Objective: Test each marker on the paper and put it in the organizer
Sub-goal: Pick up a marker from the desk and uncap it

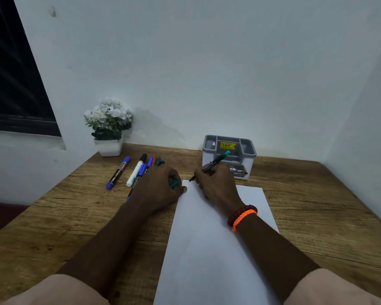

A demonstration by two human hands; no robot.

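A white sheet of paper (209, 238) lies on the wooden desk. My right hand (218, 183) grips an uncapped green-ended marker (216, 161), its tip touching the paper's far left corner. My left hand (161, 183) rests on the desk at the paper's left edge, fingers curled around a green cap (174, 183). Behind my left hand lies a cluster of markers (150, 164), partly hidden. A blue marker (118, 173) and a white marker (135, 171) lie further left. The grey organizer (249, 150) stands behind my right hand.
A white pot of artificial flowers (109, 128) sits at the desk's back left corner. White walls close in behind and to the right. The desk's left edge drops off near a dark window (13, 84).
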